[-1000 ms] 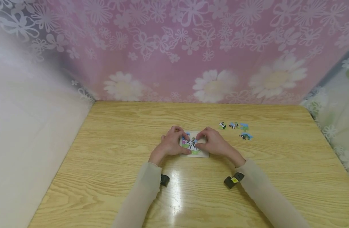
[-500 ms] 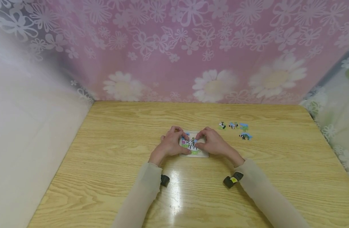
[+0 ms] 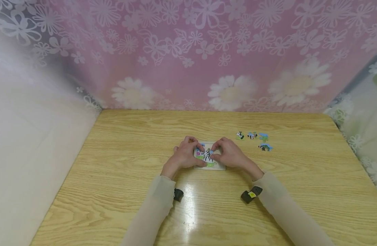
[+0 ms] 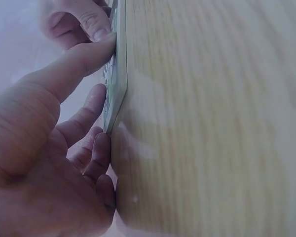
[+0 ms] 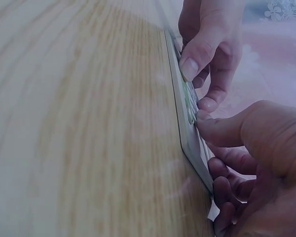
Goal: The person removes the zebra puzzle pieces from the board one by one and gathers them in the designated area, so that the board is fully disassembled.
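A small jigsaw board (image 3: 220, 166) with a pale frame lies flat on the table, partly filled with zebra-picture pieces. From its left side my left hand (image 3: 184, 154) reaches over it, thumb (image 4: 96, 54) and index finger spread and pressing on the pieces. My right hand (image 3: 232, 155) is at the board's right half. Its thumb and index finger are close together and pinch a zebra puzzle piece (image 3: 207, 155) at its right edge, low against the board. In the right wrist view the board (image 5: 187, 133) shows edge-on, and the fingers hide part of the piece.
Several loose puzzle pieces lie beyond the right hand: a black-and-white one (image 3: 240, 135), a blue and black one (image 3: 252, 135), a blue-green one (image 3: 264, 137) and a darker one (image 3: 265, 147). A pink floral curtain (image 3: 176, 61) closes the table's (image 3: 130, 136) back.
Both hands stay at the board almost still; the right wrist shifts very slightly left. The loose pieces have not moved.
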The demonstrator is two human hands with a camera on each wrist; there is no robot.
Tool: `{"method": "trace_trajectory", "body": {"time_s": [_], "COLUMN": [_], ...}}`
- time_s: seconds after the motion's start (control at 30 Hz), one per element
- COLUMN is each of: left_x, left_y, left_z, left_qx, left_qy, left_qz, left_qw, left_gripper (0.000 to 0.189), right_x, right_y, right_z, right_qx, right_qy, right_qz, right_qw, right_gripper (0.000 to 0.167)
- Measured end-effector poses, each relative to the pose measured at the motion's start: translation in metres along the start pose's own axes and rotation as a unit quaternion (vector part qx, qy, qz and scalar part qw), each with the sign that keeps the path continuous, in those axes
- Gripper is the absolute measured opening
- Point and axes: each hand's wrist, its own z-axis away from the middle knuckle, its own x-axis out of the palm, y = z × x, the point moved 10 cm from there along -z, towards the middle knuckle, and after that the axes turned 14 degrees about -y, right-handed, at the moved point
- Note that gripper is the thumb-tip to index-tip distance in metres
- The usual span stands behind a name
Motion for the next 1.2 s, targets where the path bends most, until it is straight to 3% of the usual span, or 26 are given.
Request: {"method": "trace_trajectory", "body": {"time_s": [0.27,0.57,0.77,0.97,1.2], "left_x": [0.0,-0.001,-0.001,-0.002,0.0], "left_y": [0.001,0.0,0.001,0.001,-0.001], "left_z": [0.0,0.0,0.001,0.004,0.006], "left_qx": [-0.004,-0.004,0.0,0.007,0.031], "left_qy": [-0.003,0.0,-0.002,-0.004,-0.017], "left_qz": [-0.007,-0.007,-0.009,-0.013,-0.008], "left_qw": [1.0,1.0,1.0,0.9999,0.9993], "left_gripper": [0.039,0.039,0.039,0.039,0.041], "right_x": [0.0,0.0,-0.001,-0.007,-0.019], "right_y": [-0.003,-0.004,0.003,0.015,0.031], "right_z": [0.002,0.001,0.005,0.013,0.027], "right_qx": [-0.001,-0.048,-0.036,-0.027,-0.013], "right_qy": [-0.005,-0.004,0.0,0.019,0.048], "right_qz": [0.004,-0.064,-0.119,-0.188,-0.186], "right_qw": [1.0,0.9968,0.9923,0.9816,0.9814], "right_gripper": [0.017,0.014,0.006,0.012,0.017]}}
